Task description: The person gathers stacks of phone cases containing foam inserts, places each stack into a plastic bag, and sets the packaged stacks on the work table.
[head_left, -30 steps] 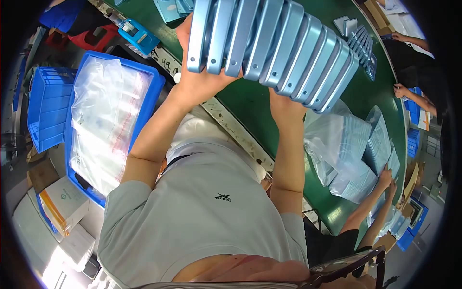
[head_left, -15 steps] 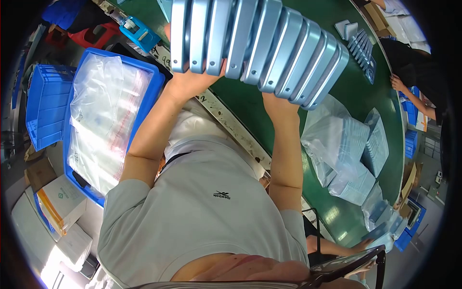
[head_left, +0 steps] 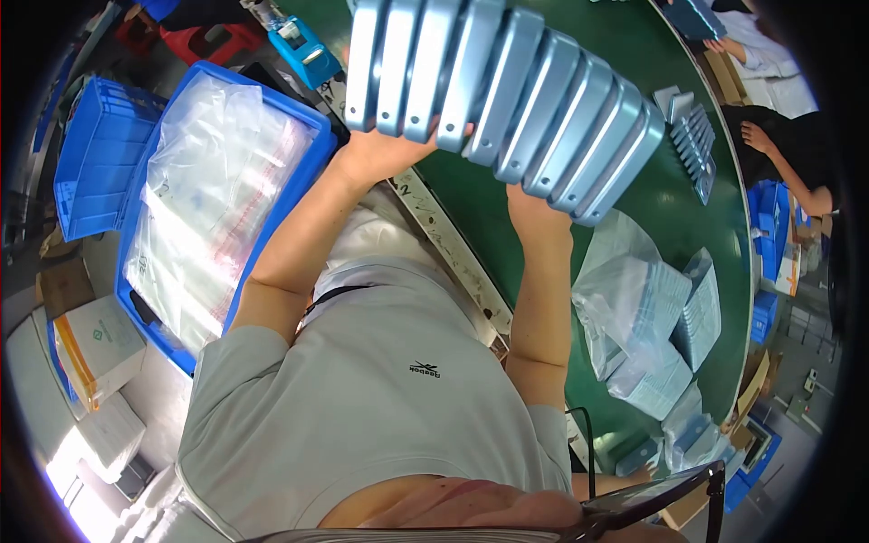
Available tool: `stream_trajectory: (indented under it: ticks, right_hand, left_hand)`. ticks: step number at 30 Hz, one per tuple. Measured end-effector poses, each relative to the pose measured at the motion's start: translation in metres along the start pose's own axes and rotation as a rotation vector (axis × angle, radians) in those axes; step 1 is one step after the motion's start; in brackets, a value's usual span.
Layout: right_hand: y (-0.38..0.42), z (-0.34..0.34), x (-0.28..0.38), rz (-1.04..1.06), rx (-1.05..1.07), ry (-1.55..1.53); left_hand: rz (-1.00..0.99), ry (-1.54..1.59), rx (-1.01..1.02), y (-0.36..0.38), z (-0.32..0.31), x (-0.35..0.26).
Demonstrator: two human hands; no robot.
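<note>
A row of several shiny light-blue metal casings (head_left: 498, 100), side by side and slightly fanned, is held up above the green table. My left hand (head_left: 385, 156) grips the row from below at its left part, with fingertips showing against the casings. My right hand (head_left: 536, 215) holds the right part from beneath, its fingers mostly hidden behind the casings. Small round holes show near the casings' lower ends. Below and right of my right hand, clear plastic bags (head_left: 625, 299) with stacked pieces inside lie on the table (head_left: 471, 204).
A blue crate (head_left: 317, 136) full of clear plastic bags stands at my left, beside another blue bin (head_left: 104, 163). A blue tape dispenser (head_left: 308, 56) is near the table edge. More casings (head_left: 692, 145) lie at the far right, where another person's arm (head_left: 787, 167) shows.
The view has shifted, so the crate, tape dispenser and table items appear displaced. Both hands keep hold of the casings, which sit slightly lower and further right in view.
</note>
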State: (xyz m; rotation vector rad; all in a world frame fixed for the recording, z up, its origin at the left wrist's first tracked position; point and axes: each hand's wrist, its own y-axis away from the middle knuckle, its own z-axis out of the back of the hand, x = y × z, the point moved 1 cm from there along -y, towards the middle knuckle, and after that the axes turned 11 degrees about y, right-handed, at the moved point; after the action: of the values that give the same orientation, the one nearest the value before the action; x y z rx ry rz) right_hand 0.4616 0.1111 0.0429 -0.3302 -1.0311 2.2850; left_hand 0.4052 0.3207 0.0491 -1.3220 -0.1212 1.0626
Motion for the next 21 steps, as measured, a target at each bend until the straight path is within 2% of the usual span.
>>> stream_trajectory:
  ticks: [4, 5, 8, 9, 11, 12, 15, 17, 21]
  right_hand:
    - [-0.005, -0.003, 0.002, 0.093, -0.041, 0.128]
    - [-0.001, -0.006, 0.003, 0.019, -0.034, -0.039]
    - [-0.001, -0.002, 0.004, 0.017, 0.038, -0.077]
    - [0.001, -0.005, 0.004, 0.074, -0.013, 0.015]
    - [0.005, -0.004, 0.003, -0.005, 0.128, -0.02]
    - [0.007, -0.003, 0.003, -0.046, 0.198, -0.033]
    - [0.009, -0.006, 0.004, -0.089, 0.178, -0.059]
    - [0.004, -0.006, 0.007, -0.108, 0.079, -0.102]
    - [-0.001, -0.005, 0.009, -0.064, -0.002, -0.033]
  left_hand:
    - [-0.029, 0.063, -0.063, -0.004, -0.002, 0.005]
    - [-0.031, 0.073, -0.071, -0.004, -0.002, 0.004]
    - [-0.036, 0.099, -0.1, -0.003, -0.002, 0.008]
    - [-0.049, 0.114, -0.113, -0.003, -0.003, 0.009]
    - [-0.165, 0.185, -0.19, -0.011, -0.012, 0.021]
    - [-0.155, 0.192, -0.184, -0.013, -0.01, 0.017]
    - [-0.154, 0.242, -0.178, -0.018, -0.006, 0.006]
    - [-0.159, 0.266, -0.175, -0.019, -0.004, 0.002]
    - [-0.163, 0.315, -0.171, -0.022, -0.002, -0.004]
